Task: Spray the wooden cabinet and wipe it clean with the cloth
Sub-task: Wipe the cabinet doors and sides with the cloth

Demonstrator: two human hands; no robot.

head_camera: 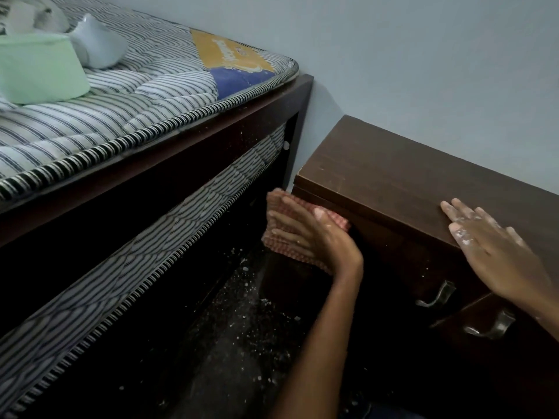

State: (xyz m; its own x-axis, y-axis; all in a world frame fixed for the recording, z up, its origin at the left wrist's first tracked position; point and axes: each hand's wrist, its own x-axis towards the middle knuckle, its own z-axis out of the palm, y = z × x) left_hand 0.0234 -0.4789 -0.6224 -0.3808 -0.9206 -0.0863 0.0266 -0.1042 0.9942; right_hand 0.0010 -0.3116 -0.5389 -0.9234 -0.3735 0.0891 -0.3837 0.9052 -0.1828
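Against the pale wall point(423, 55) stands the dark wooden cabinet point(408, 182), and a person reaches toward it with both arms. At the cabinet's left side, just under the edge of its top, the left hand point(311, 237) presses a red checked cloth point(337, 222) flat against the wood. Its grip is spread, with the fingers straight and fanned across the cloth and pointing away from the cabinet's front. On the front edge of the cabinet's top rests the right hand point(496, 249), palm down. Its grip is likewise spread, holding nothing, and white smears show on its fingers and knuckles. Below that hand, on the cabinet's front, are two metal handles, one point(435, 297) nearer the cloth and one point(490, 326) lower and farther right. Left of the cabinet, just apart from it, a dark bed frame carries a striped mattress point(121, 116), with a second striped mattress point(151, 237) underneath. Far from the cabinet on the upper mattress sits a pale green box point(39, 71). Between the cabinet and the bed, the dark floor point(242, 328) is scattered with white specks.
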